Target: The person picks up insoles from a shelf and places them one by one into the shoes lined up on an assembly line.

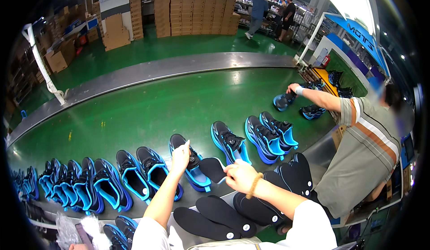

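Observation:
My left hand [181, 157] grips the upper of a black and blue sneaker [178, 141] standing on the green belt. Between my right thumb and fingers is a black insole [212, 169], its front end at the opening of that shoe. A beaded bracelet circles the wrist of my right hand [243, 177]. Just beyond this hand stands another sneaker [222, 135]. Below my hands, several black insoles [204, 221] with round white stickers lie in pairs along the near edge, with more insoles [286, 176] to the right.
Sneakers [107, 182] line the belt's [148, 111] near side at left; a pair [262, 138] stands right. A co-worker [358, 147] at right reaches to a shoe [283, 101]. A metal rail [179, 69] borders the far side, with stacked cartons [197, 8] behind.

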### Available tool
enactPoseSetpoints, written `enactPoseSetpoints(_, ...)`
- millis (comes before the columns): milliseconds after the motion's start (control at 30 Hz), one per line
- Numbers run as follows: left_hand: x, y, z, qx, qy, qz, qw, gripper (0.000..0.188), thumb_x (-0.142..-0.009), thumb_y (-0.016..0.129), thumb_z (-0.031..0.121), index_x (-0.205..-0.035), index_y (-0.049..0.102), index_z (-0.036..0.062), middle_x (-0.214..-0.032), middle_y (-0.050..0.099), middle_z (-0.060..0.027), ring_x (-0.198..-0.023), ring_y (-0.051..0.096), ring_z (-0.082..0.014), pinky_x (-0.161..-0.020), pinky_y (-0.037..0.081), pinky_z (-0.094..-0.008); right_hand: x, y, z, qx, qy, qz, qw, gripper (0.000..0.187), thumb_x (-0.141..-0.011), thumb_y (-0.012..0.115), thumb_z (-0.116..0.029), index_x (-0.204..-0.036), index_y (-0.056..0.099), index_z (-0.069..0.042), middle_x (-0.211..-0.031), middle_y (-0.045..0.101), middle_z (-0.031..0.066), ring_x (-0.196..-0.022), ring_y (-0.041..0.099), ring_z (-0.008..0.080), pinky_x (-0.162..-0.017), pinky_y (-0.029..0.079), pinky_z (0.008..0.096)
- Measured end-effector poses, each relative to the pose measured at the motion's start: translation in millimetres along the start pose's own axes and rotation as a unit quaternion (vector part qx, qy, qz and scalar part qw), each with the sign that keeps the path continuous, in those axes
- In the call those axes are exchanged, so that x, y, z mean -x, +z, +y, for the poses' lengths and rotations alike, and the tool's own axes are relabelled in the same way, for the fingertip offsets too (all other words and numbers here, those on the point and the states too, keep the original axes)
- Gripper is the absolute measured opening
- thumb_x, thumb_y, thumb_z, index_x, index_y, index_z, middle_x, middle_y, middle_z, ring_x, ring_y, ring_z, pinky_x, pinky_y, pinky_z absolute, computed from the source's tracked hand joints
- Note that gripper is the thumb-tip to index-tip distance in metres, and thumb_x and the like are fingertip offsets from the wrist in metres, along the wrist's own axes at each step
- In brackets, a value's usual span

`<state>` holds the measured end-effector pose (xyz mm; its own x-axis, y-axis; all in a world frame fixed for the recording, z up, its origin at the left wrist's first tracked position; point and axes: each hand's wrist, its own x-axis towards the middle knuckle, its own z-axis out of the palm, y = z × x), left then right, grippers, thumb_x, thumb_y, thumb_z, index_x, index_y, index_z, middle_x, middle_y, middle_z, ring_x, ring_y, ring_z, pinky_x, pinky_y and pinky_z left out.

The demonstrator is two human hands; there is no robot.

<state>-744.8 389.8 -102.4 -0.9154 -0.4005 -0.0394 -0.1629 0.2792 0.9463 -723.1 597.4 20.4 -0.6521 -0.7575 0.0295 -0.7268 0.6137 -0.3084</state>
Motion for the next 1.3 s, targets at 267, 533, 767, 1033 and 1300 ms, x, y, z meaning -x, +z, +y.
enactPoseSetpoints(267,44,-11,-15,-0.299,0.155,-0.105,0.936,0.07,-0.063,0.063,0.044,-0.115,0.036,0.0052,-0.064,0.057,-0.0164,-0.062,0.058,-0.0313,-0.052,0.046,-0.0385,-7,-40,2,0.017,-0.046,0.008,0.999,0.005,-0.056,0.054,-0.006,-0.054,0.056,-0.003,-0.07,0.06,0.0071,-0.057,0.05,0.0238,-0.057,0.041,0.0317)
enactPoseSetpoints(533,3,-6,-19,-0.154,0.016,-0.075,0.985,0.05,-0.075,0.047,0.047,-0.078,0.053,-0.002,-0.064,0.055,-0.022,-0.065,0.056,-0.0347,-0.059,0.043,-0.0403,-28,23,4,-0.002,-0.031,0.001,1.0,0.013,-0.063,0.052,-0.012,-0.06,0.056,-0.001,-0.067,0.056,0.0095,-0.071,0.049,0.0251,-0.067,0.042,0.0326)
enactPoseSetpoints(767,-9,0,-26,0.07,-0.178,-0.052,0.98,0.054,-0.072,0.053,0.05,-0.057,0.051,-0.0019,-0.05,0.044,-0.0028,-0.049,0.04,-0.0099,-0.045,0.033,-0.0275,-46,73,-14,0.079,0.001,-0.083,0.993,0.014,-0.065,0.052,-0.014,-0.065,0.061,-0.003,-0.074,0.057,0.0074,-0.08,0.05,0.0237,-0.073,0.041,0.0327)
enactPoseSetpoints(1033,-4,8,-36,0.126,-0.189,-0.004,0.974,0.05,-0.073,0.054,0.049,-0.051,0.04,0.0066,-0.047,0.034,0.003,-0.043,0.03,-0.0061,-0.037,0.023,-0.024,-48,68,12,0.062,-0.063,-0.078,0.993,0.009,-0.061,0.052,-0.009,-0.059,0.057,-0.002,-0.071,0.057,0.0081,-0.071,0.048,0.0239,-0.068,0.041,0.0315)
enactPoseSetpoints(1300,7,12,-31,0.174,-0.23,0.019,0.957,0.05,-0.074,0.055,0.047,-0.049,0.039,0.0064,-0.048,0.033,0.003,-0.046,0.028,-0.0058,-0.039,0.022,-0.025,-62,149,17,0.032,0.058,-0.043,0.997,0.016,-0.07,0.045,-0.007,-0.075,0.058,0.0,-0.092,0.053,0.012,-0.087,0.049,0.0269,-0.074,0.043,0.035)
